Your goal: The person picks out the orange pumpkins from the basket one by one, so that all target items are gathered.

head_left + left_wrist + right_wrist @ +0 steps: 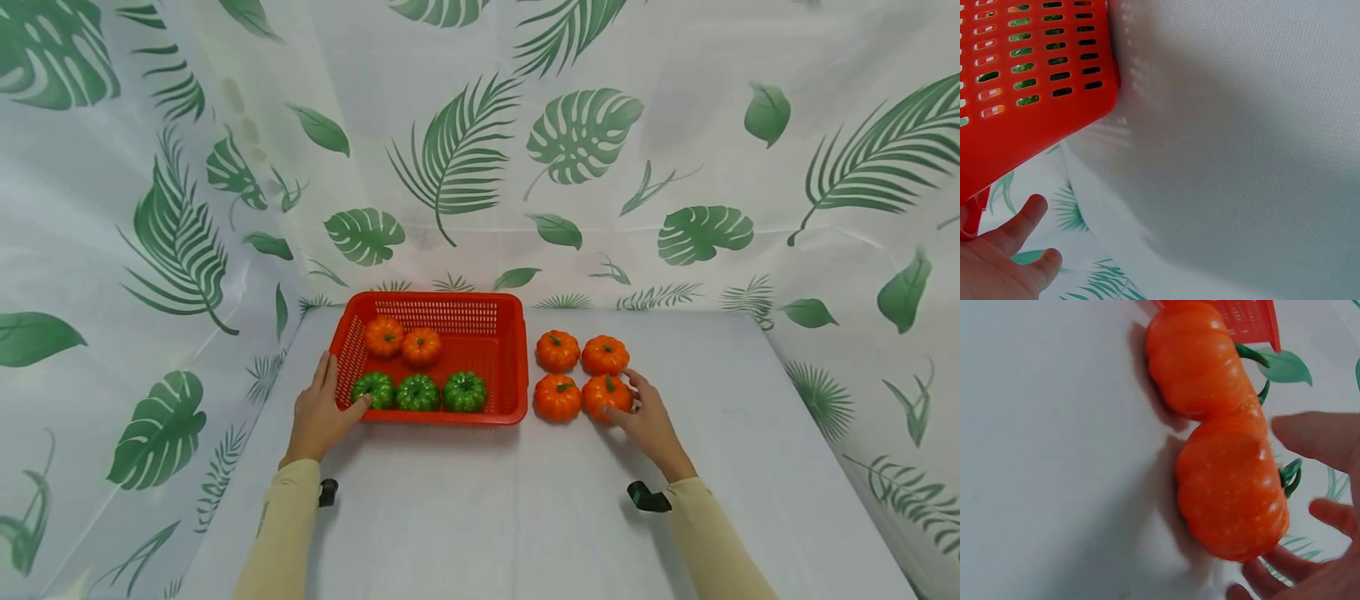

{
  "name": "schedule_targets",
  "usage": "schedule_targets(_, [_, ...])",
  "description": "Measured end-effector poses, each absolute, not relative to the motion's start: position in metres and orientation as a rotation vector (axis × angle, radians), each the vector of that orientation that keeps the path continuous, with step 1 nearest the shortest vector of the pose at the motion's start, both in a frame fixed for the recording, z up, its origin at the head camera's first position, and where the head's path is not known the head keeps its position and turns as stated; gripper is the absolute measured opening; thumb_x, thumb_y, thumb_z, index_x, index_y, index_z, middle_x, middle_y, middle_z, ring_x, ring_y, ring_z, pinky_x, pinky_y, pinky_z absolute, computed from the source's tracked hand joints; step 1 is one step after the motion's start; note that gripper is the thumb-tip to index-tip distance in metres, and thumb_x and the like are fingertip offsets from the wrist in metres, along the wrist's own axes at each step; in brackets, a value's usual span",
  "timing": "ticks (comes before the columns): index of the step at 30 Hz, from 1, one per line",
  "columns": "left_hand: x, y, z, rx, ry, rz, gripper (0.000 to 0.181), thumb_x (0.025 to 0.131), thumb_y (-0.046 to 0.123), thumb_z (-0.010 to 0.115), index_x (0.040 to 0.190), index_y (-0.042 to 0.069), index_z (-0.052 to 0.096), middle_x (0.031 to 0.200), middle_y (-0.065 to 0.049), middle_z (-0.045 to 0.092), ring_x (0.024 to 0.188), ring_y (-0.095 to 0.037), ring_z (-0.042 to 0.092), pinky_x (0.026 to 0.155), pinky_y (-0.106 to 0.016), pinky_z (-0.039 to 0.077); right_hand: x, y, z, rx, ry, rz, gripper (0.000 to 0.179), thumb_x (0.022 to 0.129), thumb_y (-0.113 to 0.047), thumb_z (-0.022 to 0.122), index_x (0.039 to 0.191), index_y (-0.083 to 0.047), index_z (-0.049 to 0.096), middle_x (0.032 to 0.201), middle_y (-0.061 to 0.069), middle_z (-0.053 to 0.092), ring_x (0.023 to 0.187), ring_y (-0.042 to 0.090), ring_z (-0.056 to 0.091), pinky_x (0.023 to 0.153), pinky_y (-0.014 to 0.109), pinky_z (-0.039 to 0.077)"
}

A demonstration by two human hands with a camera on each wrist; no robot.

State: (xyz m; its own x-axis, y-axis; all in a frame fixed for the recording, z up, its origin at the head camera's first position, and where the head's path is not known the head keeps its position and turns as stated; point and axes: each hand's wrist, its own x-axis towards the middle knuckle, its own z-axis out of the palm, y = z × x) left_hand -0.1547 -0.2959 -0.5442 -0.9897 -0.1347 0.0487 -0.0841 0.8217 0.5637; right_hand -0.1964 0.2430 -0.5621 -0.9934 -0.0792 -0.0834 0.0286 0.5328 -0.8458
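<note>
Left hand (321, 417): at the left end of the red basket (435, 417), gripping its near left corner. Thumb laid over the rim, fingers along the outer left wall. Left wrist view: two fingers extend, spread, beside the rim; the thumb is out of that view.

Right hand (647, 417): to the right of the basket, at the near right pumpkin (602, 397). Fingers bent and parted about its right side, thumb toward its near side. Right wrist view: hand open around it, a gap between one finger and the skin; cannot tell whether thumb or other fingertips touch.

The near right pumpkin is orange, green-stemmed, upright on the white table (465, 517), farthest from the basket in the near pair. Near left pumpkin (557, 400) sits just beside the basket's right wall. Far left pumpkin (557, 351) and far right pumpkin (604, 356) make the second row, also right of the basket.

Inside basket: three green pumpkins (417, 393) along the near wall; two orange pumpkins (422, 347) behind them, toward the left. Behind basket: leaf-print sheet (495, 258).
</note>
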Motion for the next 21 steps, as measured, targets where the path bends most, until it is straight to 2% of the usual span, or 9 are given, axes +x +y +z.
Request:
schedule_targets(6, [-0.155,-0.296,-0.543,0.18,-2.921,-0.891,0.104,0.099,0.049,0.069,0.172,0.003,0.01,0.18,-0.013,0.007,0.143,-0.06,0.036,0.119,-0.073,0.024,-0.2,0.235,-0.55,0.042,2.782,-1.536,0.075,0.102,-0.023,0.07,0.162,0.003,0.035,0.153,0.035,0.033,0.143,0.051,0.032,0.117,0.071,0.03])
schedule_targets(11, [-0.156,-0.296,-0.544,0.191,-2.921,-0.892,0.104,0.099,0.049,0.068,0.171,0.003,0.01,0.18,-0.012,0.006,0.143,-0.06,0.036,0.119,-0.073,0.024,-0.206,0.224,-0.538,0.015,2.834,-1.604,0.07,0.103,-0.025,0.07,0.161,0.001,0.04,0.159,0.029,0.034,0.149,0.049,0.026,0.117,0.073,0.027])
schedule_targets(16, [-0.156,-0.296,-0.546,0.187,-2.918,-0.898,0.104,0.098,0.05,0.068,0.172,0.003,0.011,0.18,-0.012,0.008,0.143,-0.06,0.036,0.119,-0.073,0.025,-0.215,0.214,-0.524,-0.033,2.788,-1.632,0.076,0.106,-0.027,0.067,0.169,-0.006,0.03,0.174,0.022,0.02,0.161,0.043,0.008,0.123,0.074,0.012])
schedule_targets(19, [-0.156,-0.296,-0.546,0.18,-2.907,-0.903,0.104,0.098,0.049,0.069,0.172,0.003,0.012,0.179,-0.013,0.009,0.142,-0.06,0.037,0.119,-0.073,0.025,-0.221,0.205,-0.516,-0.078,2.749,-1.645,0.081,0.107,-0.03,0.065,0.173,-0.011,0.021,0.179,0.015,0.009,0.164,0.035,-0.007,0.124,0.071,0.003])
schedule_targets(21, [-0.155,-0.296,-0.546,0.174,-2.899,-0.904,0.104,0.098,0.048,0.069,0.171,0.002,0.013,0.179,-0.013,0.009,0.142,-0.059,0.037,0.118,-0.073,0.026,-0.225,0.199,-0.511,-0.102,2.727,-1.646,0.084,0.107,-0.032,0.064,0.174,-0.015,0.017,0.18,0.01,0.003,0.164,0.032,-0.01,0.124,0.071,0.001])
